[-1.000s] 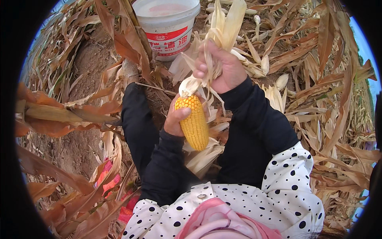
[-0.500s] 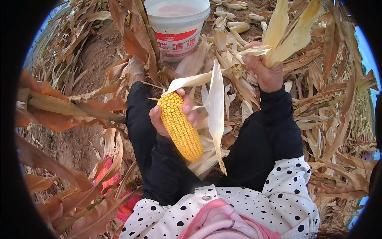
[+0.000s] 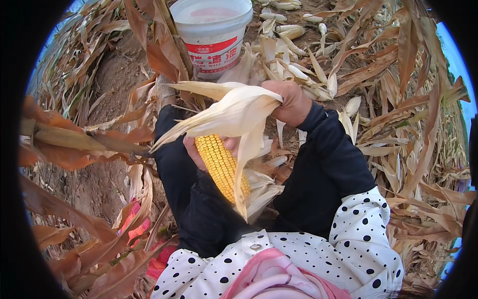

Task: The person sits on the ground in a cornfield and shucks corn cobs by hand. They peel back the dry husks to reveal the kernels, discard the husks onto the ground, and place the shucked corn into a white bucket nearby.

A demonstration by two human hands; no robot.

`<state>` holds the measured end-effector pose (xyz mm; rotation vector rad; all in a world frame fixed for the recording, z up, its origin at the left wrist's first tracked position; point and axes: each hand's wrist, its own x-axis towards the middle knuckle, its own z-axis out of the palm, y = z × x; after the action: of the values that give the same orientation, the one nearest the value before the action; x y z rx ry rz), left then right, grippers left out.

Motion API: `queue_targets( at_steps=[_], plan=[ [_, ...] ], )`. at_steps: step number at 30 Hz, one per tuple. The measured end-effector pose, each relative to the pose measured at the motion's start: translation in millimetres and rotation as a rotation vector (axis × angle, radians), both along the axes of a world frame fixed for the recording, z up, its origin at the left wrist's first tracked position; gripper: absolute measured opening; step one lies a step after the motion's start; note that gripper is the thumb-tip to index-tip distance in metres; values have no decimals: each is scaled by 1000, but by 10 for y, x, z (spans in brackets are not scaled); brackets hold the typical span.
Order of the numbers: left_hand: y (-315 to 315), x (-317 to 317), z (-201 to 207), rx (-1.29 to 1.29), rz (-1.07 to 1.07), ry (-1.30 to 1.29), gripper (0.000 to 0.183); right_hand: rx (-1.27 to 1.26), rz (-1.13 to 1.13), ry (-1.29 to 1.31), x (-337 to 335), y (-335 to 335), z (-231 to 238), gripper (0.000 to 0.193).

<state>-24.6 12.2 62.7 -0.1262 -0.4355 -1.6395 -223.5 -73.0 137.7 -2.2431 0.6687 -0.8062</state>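
A yellow ear of corn [image 3: 221, 164] lies slanted in my left hand [image 3: 195, 152], its rows of kernels bare. The fingers wrap round its upper part, and pale husk partly hides them. My right hand [image 3: 290, 101], closed in a fist, grips a bunch of dry husk leaves [image 3: 236, 107] just right of the ear. These leaves spread leftward over the top of the corn, and one strip hangs down along its right side. Whether the husk still joins the cob is hidden beneath the leaves.
A white bucket [image 3: 211, 37] with a red band stands ahead. Several husk-covered ears [image 3: 291, 32] lie on the soil to its right. Dry stalks [image 3: 84, 139] reach in from the left, near a red mesh bag [image 3: 137, 224]. Loose husks [image 3: 261, 194] lie between my legs.
My right hand has come down and left toward the ear, carrying the husk leaves, which now drape over the corn's top. The left hand keeps its hold on the ear.
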Motion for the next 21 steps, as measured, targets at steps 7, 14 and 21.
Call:
queue_targets(
  at_steps=[7,14,21],
  plan=[
    [-103,222,170,-75,-119,99,60,289,-242,-282,-508,-47,131,38],
    [-140,399,128,-137,-110,-61,59,491,-953,-501,-1760,248,-264,22],
    [-197,315,43,-98,-146,-117,58,502,-1569,172,-3198,805,-1941,41]
  ],
)
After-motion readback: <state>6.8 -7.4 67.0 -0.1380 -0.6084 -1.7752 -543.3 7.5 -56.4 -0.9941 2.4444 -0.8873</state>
